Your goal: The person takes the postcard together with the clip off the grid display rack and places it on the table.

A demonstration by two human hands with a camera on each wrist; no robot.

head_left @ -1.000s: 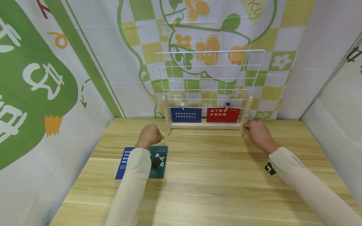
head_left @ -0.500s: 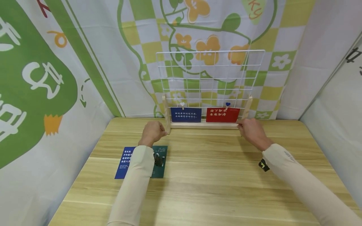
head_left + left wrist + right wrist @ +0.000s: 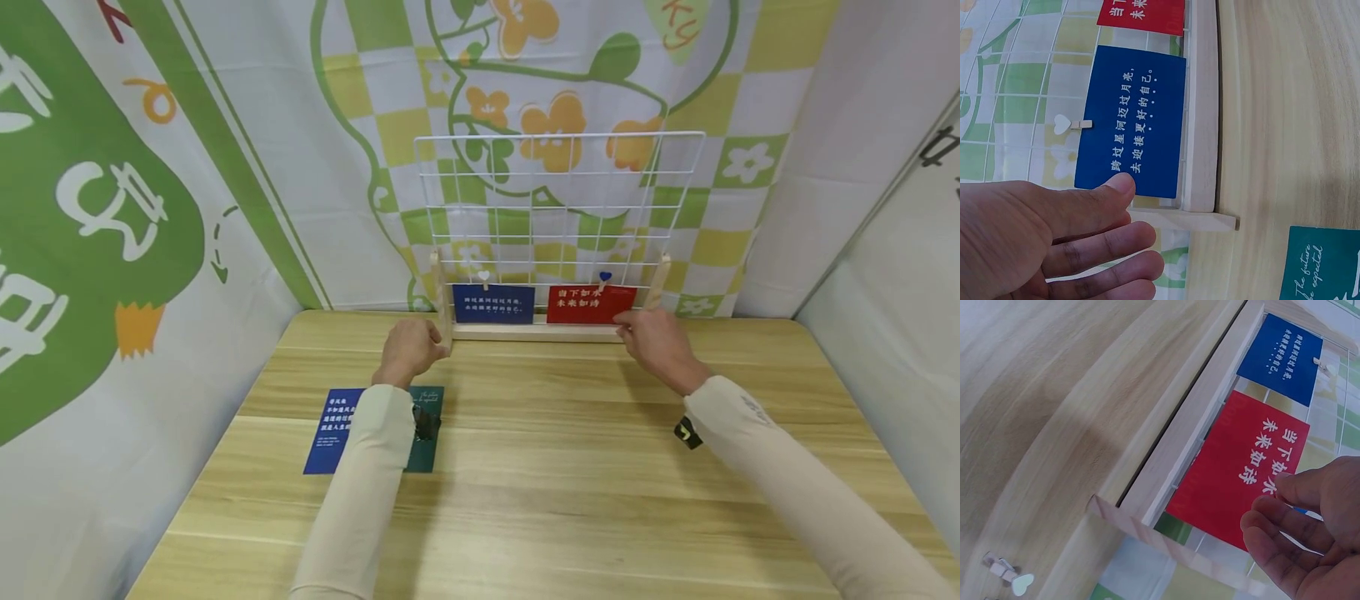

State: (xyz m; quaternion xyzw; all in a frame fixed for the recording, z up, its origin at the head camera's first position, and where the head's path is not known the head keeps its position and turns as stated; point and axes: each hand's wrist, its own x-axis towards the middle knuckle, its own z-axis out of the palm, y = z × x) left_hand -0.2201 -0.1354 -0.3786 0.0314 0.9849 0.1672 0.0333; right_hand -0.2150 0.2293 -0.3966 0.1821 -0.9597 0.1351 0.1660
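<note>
A white wire grid rack (image 3: 558, 133) on a wooden base stands at the back of the table. Pinned low on it are a blue card (image 3: 480, 305) under a white heart clip (image 3: 1062, 124) and a red card (image 3: 573, 312) under a blue heart clip (image 3: 605, 277). My left hand (image 3: 408, 348) is by the rack's left foot, its thumb in front of the blue card's corner in the left wrist view. My right hand (image 3: 660, 343) hovers at the red card's lower right corner, fingers bent loosely, thumb apart; contact is unclear. Neither hand visibly holds anything.
Another blue card (image 3: 327, 437) and a dark green card (image 3: 424, 454) lie on the table (image 3: 540, 483) at left, partly under my left forearm. A wooden clip with a pale heart (image 3: 1021, 584) lies near the rack's right foot. Printed cloth hangs behind the rack.
My right hand has moved left from the rack's right foot to the red card's corner. My left hand has shifted forward and slightly right, up to the left foot. The cards have stayed put.
</note>
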